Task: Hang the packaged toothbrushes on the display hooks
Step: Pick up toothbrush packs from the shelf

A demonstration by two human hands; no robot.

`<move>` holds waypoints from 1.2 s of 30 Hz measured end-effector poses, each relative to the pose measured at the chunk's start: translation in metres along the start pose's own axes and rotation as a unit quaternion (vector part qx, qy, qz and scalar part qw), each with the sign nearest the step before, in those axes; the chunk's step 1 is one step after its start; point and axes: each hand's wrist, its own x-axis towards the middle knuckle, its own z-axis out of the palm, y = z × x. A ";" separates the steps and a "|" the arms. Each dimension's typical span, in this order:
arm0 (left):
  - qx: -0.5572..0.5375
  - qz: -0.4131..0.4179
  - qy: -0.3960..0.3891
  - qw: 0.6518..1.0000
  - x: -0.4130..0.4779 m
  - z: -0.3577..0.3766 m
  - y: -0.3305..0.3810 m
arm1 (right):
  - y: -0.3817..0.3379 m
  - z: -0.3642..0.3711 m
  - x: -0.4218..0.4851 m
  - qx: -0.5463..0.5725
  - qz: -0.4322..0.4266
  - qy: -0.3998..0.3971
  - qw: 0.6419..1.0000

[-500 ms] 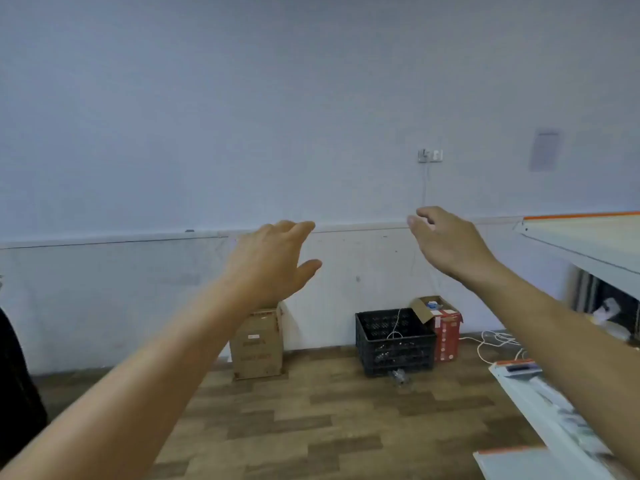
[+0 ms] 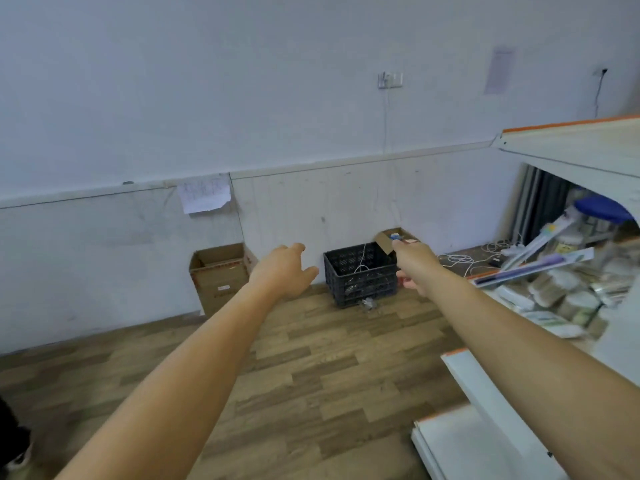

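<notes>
Wood floor (image 2: 311,358) — left hand (image 2: 285,271), right hand (image 2: 414,263) outstretched, empty.

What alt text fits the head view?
The left hand and right hand reach forward, open and holding nothing, over a wood-pattern floor. Ahead against the wall stand a black crate and cardboard box; packaged toothbrushes lie in the white shelving at right.

Nothing reads clearly: marks on the paper sheet (image 2: 203,197) and cardboard box (image 2: 221,277) label are blurred.

Matt wood-grain floor (image 2: 311,368), black perforated plastic crate (image 2: 360,275), brown cardboard box (image 2: 218,275) (plain, unglossed)
</notes>
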 end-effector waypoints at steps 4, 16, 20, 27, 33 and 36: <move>-0.005 0.024 -0.020 0.999 0.031 0.015 0.012 | 0.010 0.005 0.029 0.036 0.035 -0.006 0.999; 0.025 0.131 -0.055 0.989 0.178 0.070 0.097 | 0.026 -0.019 0.145 0.078 0.049 0.032 0.995; 0.018 0.184 -0.065 0.981 0.219 0.101 0.145 | 0.039 -0.046 0.168 0.038 0.022 0.141 0.989; -0.056 0.314 -0.062 0.946 0.275 0.164 0.234 | 0.070 -0.087 0.193 0.034 0.034 0.387 0.921; -0.113 0.425 -0.123 0.890 0.315 0.208 0.292 | 0.091 -0.094 0.218 0.072 0.088 0.549 0.828; -0.122 0.464 -0.154 0.864 0.326 0.217 0.314 | 0.098 -0.093 0.232 0.076 0.120 0.608 0.781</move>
